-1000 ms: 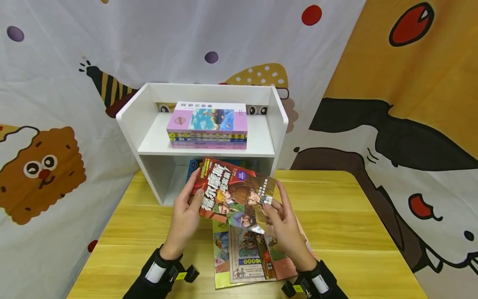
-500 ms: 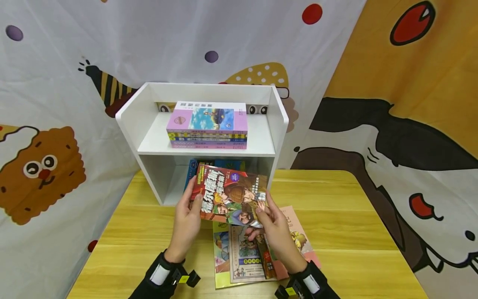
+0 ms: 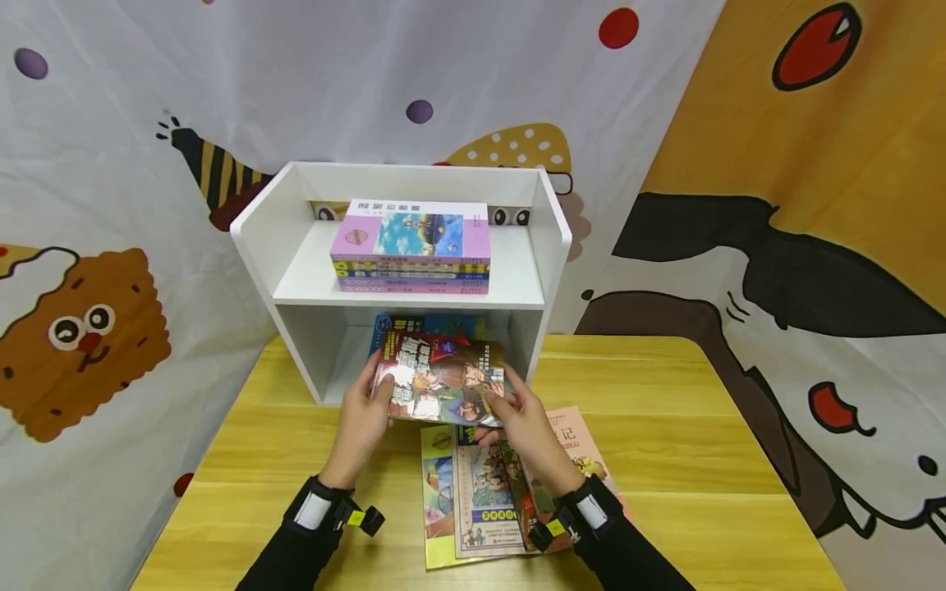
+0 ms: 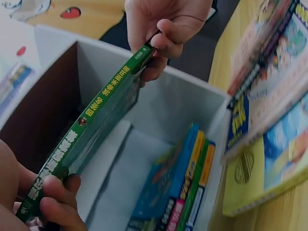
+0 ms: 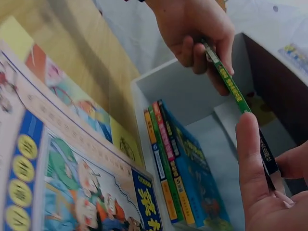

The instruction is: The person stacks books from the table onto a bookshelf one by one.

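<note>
At the centre of the head frame, a thin, glossy red-and-brown paperback book with an illustrated cover [image 3: 443, 379] spans the space between two bare hands. The left hand's grip [image 3: 362, 420] is clamped on its left end, thumb over the cover; the right hand's grip [image 3: 530, 423] pinches its right end, thumb likewise on the cover. In the left wrist view, its narrow green spine runs from the hand at lower left to the one at upper centre. The book is held off the pale yellow wood-grain worktop [image 3: 680, 427], before the lower compartment of a white two-tier shelf unit [image 3: 406, 301], where upright blue-covered books [image 5: 192, 163] stand. Overlapping colourful picture books [image 3: 488, 492] lie below the right hand.
</note>
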The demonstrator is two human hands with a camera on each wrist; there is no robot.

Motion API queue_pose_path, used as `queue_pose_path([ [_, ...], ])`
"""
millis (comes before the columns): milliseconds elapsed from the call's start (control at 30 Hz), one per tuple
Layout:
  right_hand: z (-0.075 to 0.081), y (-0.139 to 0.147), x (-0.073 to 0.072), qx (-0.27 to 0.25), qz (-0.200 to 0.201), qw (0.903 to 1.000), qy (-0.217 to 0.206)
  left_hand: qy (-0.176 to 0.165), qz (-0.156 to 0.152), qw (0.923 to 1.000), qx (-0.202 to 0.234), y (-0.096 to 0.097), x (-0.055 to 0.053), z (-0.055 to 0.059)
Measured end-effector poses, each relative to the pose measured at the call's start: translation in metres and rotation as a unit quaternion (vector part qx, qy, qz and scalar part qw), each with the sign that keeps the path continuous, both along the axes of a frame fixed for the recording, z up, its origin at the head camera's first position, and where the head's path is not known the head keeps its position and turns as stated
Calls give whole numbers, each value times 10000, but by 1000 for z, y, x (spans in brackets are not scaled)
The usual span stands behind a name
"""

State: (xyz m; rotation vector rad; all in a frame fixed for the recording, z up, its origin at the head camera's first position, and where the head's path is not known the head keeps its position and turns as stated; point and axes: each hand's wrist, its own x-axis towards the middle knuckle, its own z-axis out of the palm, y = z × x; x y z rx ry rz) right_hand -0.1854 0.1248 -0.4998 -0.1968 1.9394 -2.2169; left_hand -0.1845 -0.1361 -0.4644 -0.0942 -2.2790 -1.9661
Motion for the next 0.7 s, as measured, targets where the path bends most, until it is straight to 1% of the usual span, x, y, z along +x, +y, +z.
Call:
queue_pose_path([
  [100,-4,-2,-15,294,9,9996,9,-140,49,9999,20,-7,-17,-20],
  [167,-7,-5,-24,596,4,9982,20,-205,106,9997,-15,-11,-28,-34],
  [300,-15,-11,-38,1211,3,9926,-39,-307,244,9989,-264,-17,-41,-51],
  [367,-20,-13,-41,1435,-30,9896,-102,-385,298,9981,-384,-18,-45,-57],
  [433,-25,-13,-43,1599,-53,9870,-146,-554,345,9971,-398,-17,-48,-63],
  [567,-35,-13,-44,1722,-37,9848,-232,-895,411,9949,-195,-16,-49,-72],
  [633,-37,-13,-43,1871,17,9822,-159,-908,456,9948,-91,-18,-49,-74],
  [700,-38,-12,-43,2143,118,9767,-4,-861,511,9950,-27,-20,-49,-75],
])
